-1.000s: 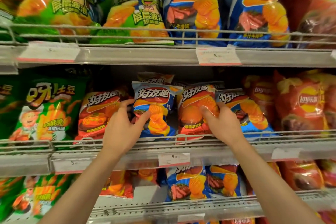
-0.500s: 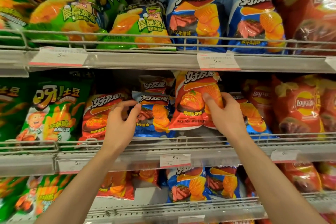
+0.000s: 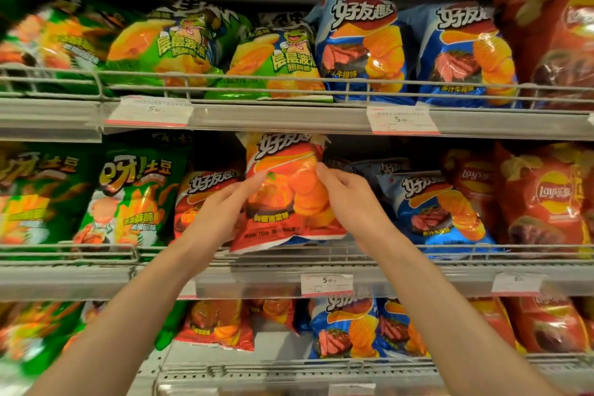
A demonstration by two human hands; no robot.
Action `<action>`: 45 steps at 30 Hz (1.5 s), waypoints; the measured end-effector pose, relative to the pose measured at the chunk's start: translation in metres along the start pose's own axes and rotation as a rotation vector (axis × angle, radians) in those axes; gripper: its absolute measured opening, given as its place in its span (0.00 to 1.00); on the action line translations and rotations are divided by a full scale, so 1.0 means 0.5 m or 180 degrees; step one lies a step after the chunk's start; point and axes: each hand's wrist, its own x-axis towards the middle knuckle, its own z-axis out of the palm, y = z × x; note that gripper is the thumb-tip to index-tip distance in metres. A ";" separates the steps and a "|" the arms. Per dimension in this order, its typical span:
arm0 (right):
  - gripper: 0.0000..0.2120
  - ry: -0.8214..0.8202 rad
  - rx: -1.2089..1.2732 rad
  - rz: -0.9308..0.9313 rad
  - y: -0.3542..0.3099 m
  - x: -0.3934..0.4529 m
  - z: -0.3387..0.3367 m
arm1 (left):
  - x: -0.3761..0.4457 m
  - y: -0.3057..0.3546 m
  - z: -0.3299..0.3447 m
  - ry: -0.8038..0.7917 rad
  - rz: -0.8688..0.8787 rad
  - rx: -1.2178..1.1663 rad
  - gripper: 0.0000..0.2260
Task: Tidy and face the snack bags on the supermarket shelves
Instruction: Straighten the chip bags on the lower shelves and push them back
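Observation:
An orange-red chip bag [image 3: 283, 202] is lifted upright above the wire rail of the middle shelf [image 3: 289, 267]. My right hand [image 3: 347, 199] grips its right edge with curled fingers. My left hand [image 3: 221, 212] holds its left edge, fingers stretched across the front and thumb behind. To the left another orange-red bag [image 3: 199, 196] stands on the shelf, partly behind my left hand. A blue bag of the same brand [image 3: 440, 209] stands to the right. The bags behind the lifted one are mostly hidden.
Green potato-stick bags [image 3: 128, 196] fill the middle shelf's left side and red Lay's bags [image 3: 543, 199] its right. The top shelf [image 3: 289, 119] carries green and blue bags behind a wire rail. More orange and blue bags lie on the lower shelf [image 3: 289, 370].
My right hand lifted the orange-red bag off the shelf and carried it left. My left hand let go of the blue bag and took the lifted bag's left edge. The view tilted up.

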 end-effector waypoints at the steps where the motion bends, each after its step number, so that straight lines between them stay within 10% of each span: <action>1: 0.19 -0.0125 0.0048 0.0033 -0.001 0.001 0.005 | -0.002 0.000 -0.008 0.0035 0.0022 0.0014 0.36; 8: 0.14 0.0563 -0.0983 -0.0203 0.047 0.028 -0.016 | -0.014 -0.011 -0.076 0.0609 0.0240 -0.0050 0.22; 14: 0.26 -0.0268 -0.2075 0.0341 0.101 0.015 0.022 | -0.010 -0.038 -0.123 0.0821 0.0216 0.0063 0.12; 27: 0.10 0.0935 -0.1695 0.0177 0.093 -0.001 -0.157 | 0.018 -0.057 -0.059 0.0744 0.0342 0.0467 0.23; 36: 0.08 0.0858 -0.2119 0.0122 0.149 -0.024 -0.183 | 0.055 -0.073 0.028 0.1066 0.0735 0.2667 0.29; 45: 0.07 0.0967 -0.1779 0.0020 0.159 -0.011 -0.200 | 0.083 -0.090 0.052 0.0491 0.0465 0.3082 0.37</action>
